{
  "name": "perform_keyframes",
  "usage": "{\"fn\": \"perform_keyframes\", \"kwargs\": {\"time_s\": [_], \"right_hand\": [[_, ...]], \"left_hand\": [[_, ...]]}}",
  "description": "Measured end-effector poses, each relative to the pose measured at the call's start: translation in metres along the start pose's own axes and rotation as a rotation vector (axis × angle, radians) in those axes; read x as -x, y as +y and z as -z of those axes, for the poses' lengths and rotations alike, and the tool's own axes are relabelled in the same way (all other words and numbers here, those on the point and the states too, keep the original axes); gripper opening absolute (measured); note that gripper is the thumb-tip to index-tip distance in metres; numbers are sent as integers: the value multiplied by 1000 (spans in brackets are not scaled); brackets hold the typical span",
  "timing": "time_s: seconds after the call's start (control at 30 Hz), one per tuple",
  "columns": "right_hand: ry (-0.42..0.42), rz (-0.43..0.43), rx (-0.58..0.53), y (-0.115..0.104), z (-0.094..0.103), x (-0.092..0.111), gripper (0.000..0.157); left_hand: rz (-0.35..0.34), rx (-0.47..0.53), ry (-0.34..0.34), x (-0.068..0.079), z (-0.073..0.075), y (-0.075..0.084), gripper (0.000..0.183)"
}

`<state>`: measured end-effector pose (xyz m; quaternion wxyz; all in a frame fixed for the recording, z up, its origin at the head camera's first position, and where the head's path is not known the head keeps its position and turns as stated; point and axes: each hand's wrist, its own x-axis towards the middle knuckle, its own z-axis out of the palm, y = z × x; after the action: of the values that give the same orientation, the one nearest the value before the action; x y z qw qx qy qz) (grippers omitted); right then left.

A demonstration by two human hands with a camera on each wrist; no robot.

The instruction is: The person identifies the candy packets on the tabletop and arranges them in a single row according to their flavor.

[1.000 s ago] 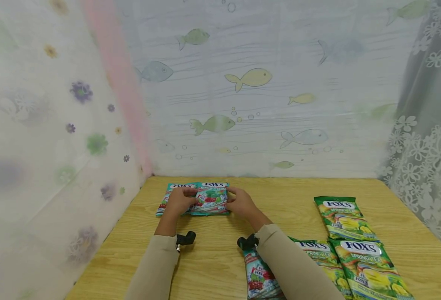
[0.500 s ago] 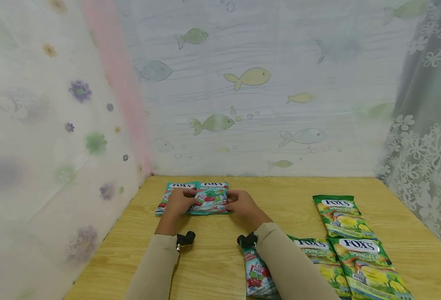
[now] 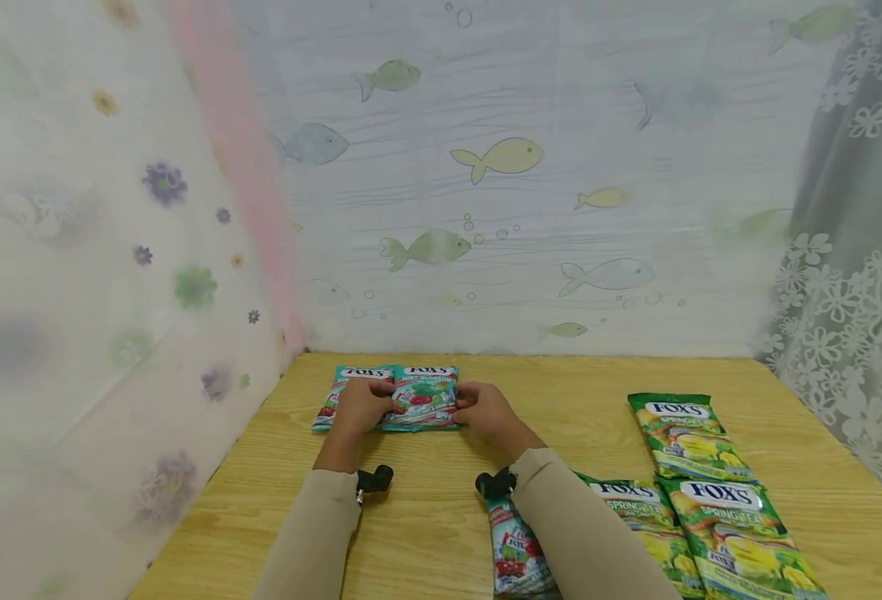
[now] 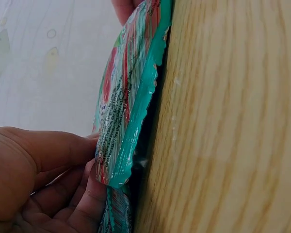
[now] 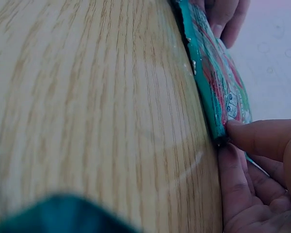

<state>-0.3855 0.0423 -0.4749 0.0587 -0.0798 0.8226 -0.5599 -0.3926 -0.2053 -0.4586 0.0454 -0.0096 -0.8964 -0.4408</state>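
Note:
Two turquoise candy bags lie side by side at the far left of the table, with the right one, a Mint Blossom candy bag (image 3: 424, 400), overlapping the edge of the left candy bag (image 3: 330, 408). My left hand (image 3: 360, 408) reaches across the left bag and pinches the right bag's left edge. In the left wrist view, its thumb lies on the printed wrapper (image 4: 117, 111) and its fingers curl below. At the opposite edge, my right hand (image 3: 489, 414) pinches the bag's lower corner between thumb (image 5: 262, 141) and fingers. The left bag is partly hidden behind my left hand.
Another turquoise candy bag (image 3: 512, 554) lies near the front, partly under my right sleeve. Green Spring Tea bags (image 3: 737, 533) lie to the right, one bag (image 3: 689, 437) farther back. A fish-patterned curtain (image 3: 516, 217) borders the table's far edge.
The right hand's fingers have shifted very slightly outward at the bag's right edge. Both bags and the left hand stay in place.

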Motion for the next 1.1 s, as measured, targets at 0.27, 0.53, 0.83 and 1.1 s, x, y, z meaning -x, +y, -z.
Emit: {"fn": "perform_keyframes", "kwargs": {"time_s": [0.27, 0.53, 0.83, 1.1], "right_hand": [[-10, 14, 57, -1, 0, -1, 54], [-7, 4, 82, -1, -1, 0, 55], [-12, -22, 94, -8, -3, 2, 55], [-55, 19, 194, -16, 0, 2, 59]], "left_hand": [[22, 13, 0, -1, -1, 0, 28], [32, 11, -5, -1, -1, 0, 30], [53, 33, -13, -4, 1, -1, 29], [15, 4, -33, -3, 4, 3, 30]]}}
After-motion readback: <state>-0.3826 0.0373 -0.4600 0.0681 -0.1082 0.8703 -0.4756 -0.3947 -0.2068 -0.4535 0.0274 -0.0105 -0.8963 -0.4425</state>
